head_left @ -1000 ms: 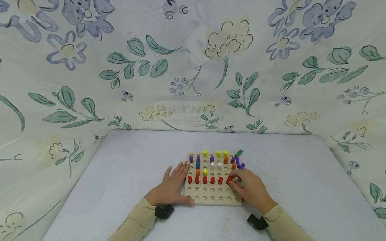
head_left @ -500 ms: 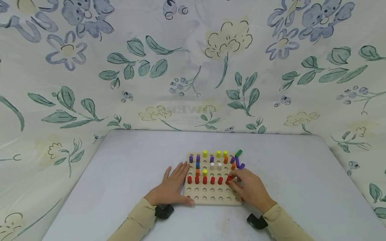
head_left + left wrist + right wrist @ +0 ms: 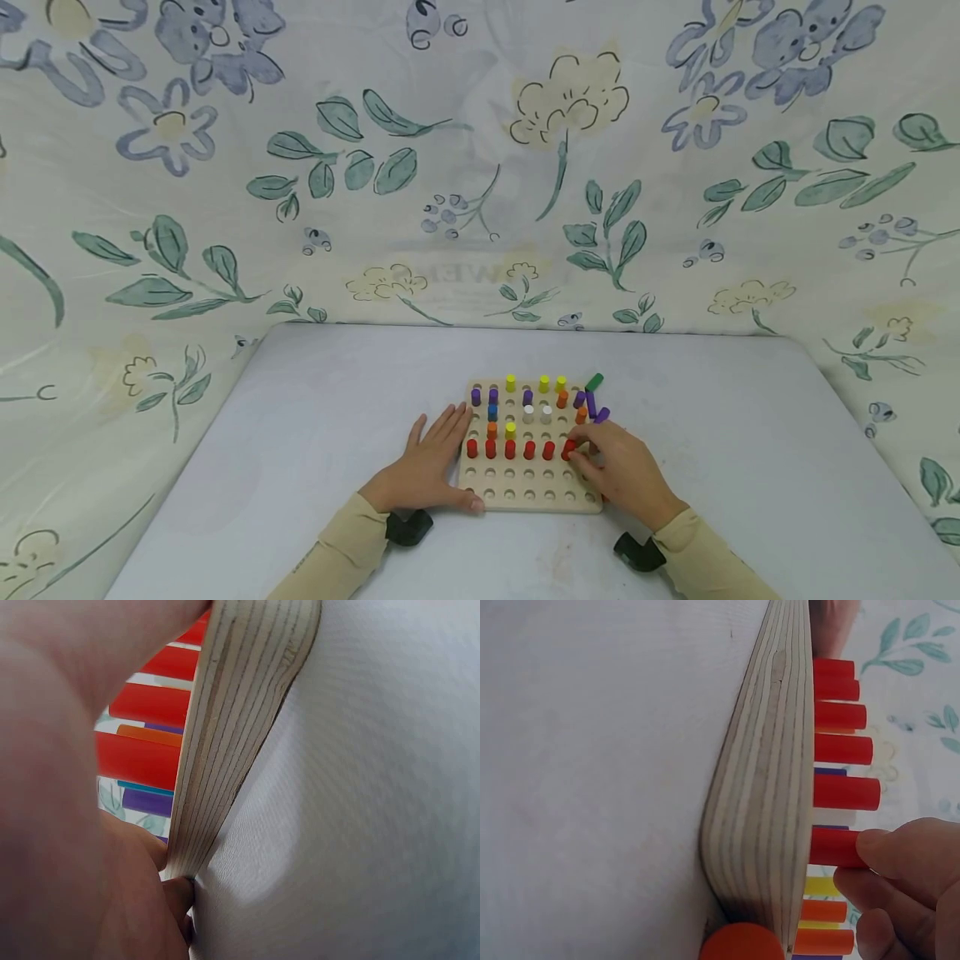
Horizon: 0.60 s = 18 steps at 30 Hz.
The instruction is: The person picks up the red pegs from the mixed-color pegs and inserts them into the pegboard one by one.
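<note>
A wooden peg board [image 3: 528, 502] lies flat on the white table, with a row of red pegs [image 3: 510, 449] standing across it. My right hand [image 3: 633, 475] pinches the red peg [image 3: 836, 847] at the right end of that row between thumb and finger. In the right wrist view this peg's base meets the board's top face. At the board's left side rests my left hand [image 3: 423, 467], its fingers straight and spread along the edge and its thumb at the near left corner. The left wrist view shows the board's layered edge [image 3: 232, 727] against that hand.
Yellow, purple, blue, white and orange pegs stand in the board's far rows. Beyond its far right corner lie a green peg [image 3: 594, 382] and purple pegs [image 3: 602, 414]. An orange peg [image 3: 742, 943] is beside the board's right edge. A floral cloth [image 3: 480, 167] hangs behind the table.
</note>
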Motion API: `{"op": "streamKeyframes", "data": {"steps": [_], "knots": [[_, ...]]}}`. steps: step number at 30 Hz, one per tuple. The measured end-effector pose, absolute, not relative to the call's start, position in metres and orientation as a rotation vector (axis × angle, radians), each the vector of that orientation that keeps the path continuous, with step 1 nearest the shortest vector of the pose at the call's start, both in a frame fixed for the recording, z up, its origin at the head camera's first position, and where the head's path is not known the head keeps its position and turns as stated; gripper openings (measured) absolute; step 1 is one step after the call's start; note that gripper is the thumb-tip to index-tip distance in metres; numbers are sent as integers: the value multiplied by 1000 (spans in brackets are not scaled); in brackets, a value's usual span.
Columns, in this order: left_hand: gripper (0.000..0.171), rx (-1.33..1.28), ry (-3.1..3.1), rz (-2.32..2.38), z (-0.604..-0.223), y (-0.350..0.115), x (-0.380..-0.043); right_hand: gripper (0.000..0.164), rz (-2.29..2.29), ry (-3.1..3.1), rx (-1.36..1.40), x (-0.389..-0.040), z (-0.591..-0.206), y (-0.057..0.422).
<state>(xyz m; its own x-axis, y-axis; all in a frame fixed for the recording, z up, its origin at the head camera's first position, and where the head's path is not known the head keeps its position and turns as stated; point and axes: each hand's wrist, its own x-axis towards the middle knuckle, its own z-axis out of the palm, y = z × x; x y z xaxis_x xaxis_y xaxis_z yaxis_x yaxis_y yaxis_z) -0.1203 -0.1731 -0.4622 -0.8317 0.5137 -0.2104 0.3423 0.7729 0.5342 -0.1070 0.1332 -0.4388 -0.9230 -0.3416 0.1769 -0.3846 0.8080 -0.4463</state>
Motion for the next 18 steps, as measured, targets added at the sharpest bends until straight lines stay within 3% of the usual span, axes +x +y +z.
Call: {"op": "streamKeyframes", "data": {"steps": [18], "knots": [[129,659,2628,680,-461,-173,-119,20,737,-2880,609,-106,-442,132]]}}
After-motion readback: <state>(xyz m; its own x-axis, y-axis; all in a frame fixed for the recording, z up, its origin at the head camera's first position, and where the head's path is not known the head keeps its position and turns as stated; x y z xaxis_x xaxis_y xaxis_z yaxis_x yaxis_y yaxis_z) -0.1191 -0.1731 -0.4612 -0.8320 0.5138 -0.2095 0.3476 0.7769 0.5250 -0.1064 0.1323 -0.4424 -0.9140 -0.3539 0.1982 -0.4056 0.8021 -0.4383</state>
